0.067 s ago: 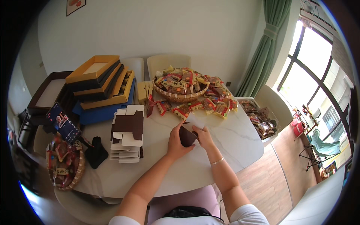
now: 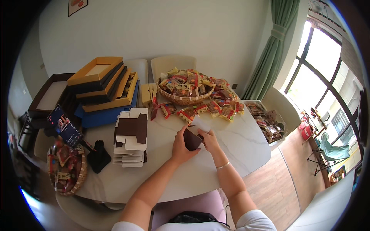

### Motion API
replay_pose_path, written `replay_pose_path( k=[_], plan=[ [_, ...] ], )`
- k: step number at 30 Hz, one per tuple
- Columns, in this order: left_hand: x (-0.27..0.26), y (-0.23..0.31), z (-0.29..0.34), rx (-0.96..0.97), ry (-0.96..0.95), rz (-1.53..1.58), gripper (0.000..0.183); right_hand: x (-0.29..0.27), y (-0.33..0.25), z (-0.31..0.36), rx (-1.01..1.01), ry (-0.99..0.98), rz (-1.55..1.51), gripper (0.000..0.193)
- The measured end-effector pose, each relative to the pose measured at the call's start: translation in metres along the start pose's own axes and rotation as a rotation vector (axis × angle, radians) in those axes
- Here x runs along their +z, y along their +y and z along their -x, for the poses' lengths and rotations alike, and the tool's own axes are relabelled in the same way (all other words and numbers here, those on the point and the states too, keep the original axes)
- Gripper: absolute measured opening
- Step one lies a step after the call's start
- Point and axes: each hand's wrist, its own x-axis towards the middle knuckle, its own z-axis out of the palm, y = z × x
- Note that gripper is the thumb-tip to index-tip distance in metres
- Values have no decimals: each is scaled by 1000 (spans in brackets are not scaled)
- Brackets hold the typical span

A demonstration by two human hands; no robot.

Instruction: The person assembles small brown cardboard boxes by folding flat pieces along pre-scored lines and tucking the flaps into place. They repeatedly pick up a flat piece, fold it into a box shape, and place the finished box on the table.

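Between both hands, above the marble-patterned table, is a small dark brown carton [image 2: 192, 139] with a white inside showing at its far end. My left hand [image 2: 180, 147] wraps round its left side, thumb along the near edge. My right hand [image 2: 210, 140] pinches its right edge, and the fingertips there are partly hidden. Left of my forearm lies a stack of flattened brown-and-white cartons [image 2: 131, 133]. Just beyond the held carton, wrapped snack packets [image 2: 187, 114] in red and yellow are spread in front of a heaped woven basket [image 2: 185, 100].
Yellow and dark box trays [image 2: 102, 86] are stacked at the back left on a blue box [image 2: 104, 117]. A phone [image 2: 64, 126] on a stand, a black pouch [image 2: 99, 156] and another packet basket [image 2: 84, 169] occupy the left edge. A packet-filled tray [image 2: 274, 141] rests on a chair at right.
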Motion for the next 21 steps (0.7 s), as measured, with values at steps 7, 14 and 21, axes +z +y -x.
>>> replay_pose_path(
  k=[7,14,21],
  plan=[
    [-3,-2,0,56,-27,-71,107,21,-18,17,-74,29,-45,22],
    [-7,7,-3,188,-43,-164,103,7,-16,11,-30,62,-149,25],
    [-6,0,1,-17,38,-83,108,27,-22,20,-305,-138,112,46]
  ],
)
